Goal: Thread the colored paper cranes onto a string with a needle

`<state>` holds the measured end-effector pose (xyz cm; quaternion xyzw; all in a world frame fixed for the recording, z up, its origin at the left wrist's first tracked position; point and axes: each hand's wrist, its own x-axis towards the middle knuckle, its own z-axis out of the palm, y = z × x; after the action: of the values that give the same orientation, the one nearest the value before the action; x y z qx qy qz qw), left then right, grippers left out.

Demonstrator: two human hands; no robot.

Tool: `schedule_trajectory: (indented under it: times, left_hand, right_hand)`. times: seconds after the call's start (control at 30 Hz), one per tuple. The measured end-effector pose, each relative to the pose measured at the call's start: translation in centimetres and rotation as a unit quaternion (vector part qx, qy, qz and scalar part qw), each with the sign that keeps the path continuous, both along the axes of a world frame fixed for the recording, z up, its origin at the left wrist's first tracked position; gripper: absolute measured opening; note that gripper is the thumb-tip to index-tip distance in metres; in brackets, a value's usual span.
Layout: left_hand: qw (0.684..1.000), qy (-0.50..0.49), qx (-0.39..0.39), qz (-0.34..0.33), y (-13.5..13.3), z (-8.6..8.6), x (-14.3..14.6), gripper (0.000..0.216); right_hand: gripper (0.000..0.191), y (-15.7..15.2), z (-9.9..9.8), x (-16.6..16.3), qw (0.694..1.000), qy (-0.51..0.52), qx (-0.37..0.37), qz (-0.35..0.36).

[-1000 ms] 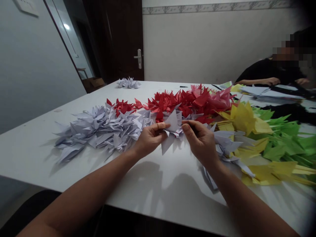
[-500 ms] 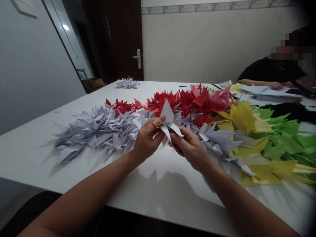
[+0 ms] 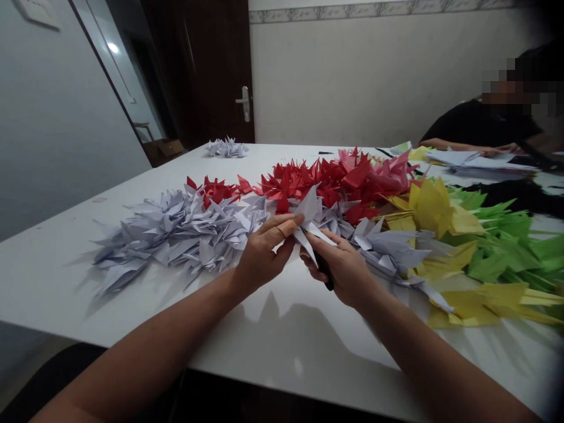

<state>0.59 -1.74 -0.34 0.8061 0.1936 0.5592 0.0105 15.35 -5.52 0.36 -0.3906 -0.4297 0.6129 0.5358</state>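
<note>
Since the earlier frame, the two hands have drawn closer together, and a dark slender object (image 3: 326, 271) now shows below the right hand (image 3: 341, 273); what it is cannot be told, as it is partly hidden. Head view: the left hand (image 3: 263, 252) pinches a white paper crane (image 3: 309, 212), its curled fingers (image 3: 275, 229) closed on the body, with a tan adhesive bandage (image 3: 287, 228) on one finger. The right hand's fingers (image 3: 324, 244) are closed on a lower wing of the crane, which stands tilted between the hands above a white table (image 3: 132, 317). Just behind lie pale lilac paper cranes (image 3: 185, 235) and red paper cranes (image 3: 335, 179); pale cranes (image 3: 392, 249), yellow paper cranes (image 3: 434, 207) and green paper cranes (image 3: 502, 252) spread to the right. A co-worker's forearm (image 3: 458, 145) lies beyond, near stacked paper sheets (image 3: 480, 160). Risks: too tight a pinch could crease or tear the thin wing; the dark object, if pointed, could pierce it. The bandage may dull grip, letting the crane slip. A lowered right wrist could drag the loose pale cranes into the yellow ones.
</note>
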Motion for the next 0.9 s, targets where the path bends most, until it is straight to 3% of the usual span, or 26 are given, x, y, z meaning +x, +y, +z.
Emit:
schedule_trajectory:
  times: [0.23, 0.5, 0.6, 0.67, 0.77, 0.9]
  left_hand:
    - [1.000, 0.020, 0.012, -0.005, 0.0, -0.1, -0.1, 0.040]
    - [1.000, 0.010, 0.000, -0.025, -0.1, 0.2, -0.1, 0.039]
    - [0.999, -0.003, -0.033, -0.033, -0.2, 0.2, 0.0, 0.035]
    - [0.994, -0.040, -0.097, -0.034, -0.1, 0.0, 0.1, 0.032]
    - [0.950, -0.165, -0.258, -0.057, 0.4, -0.1, 0.2, 0.025]
    - [0.817, -0.332, -0.447, -0.150, 1.2, 0.5, 0.1, 0.019]
  right_hand:
    - [0.038, 0.0, 0.0, 0.0, 0.998, 0.030, -0.047, 0.002]
    - [0.038, 0.1, -0.2, 0.1, 0.999, 0.023, -0.021, 0.002]
    - [0.037, 0.2, -0.2, 0.1, 1.000, 0.013, -0.016, -0.003]
    - [0.036, 0.1, -0.1, 0.1, 1.000, 0.013, -0.017, 0.008]
    - [0.036, 0.0, 0.3, 0.5, 0.999, 0.014, -0.010, 0.029]
    - [0.033, 0.1, 0.9, 0.9, 0.999, -0.008, 0.034, -0.006]
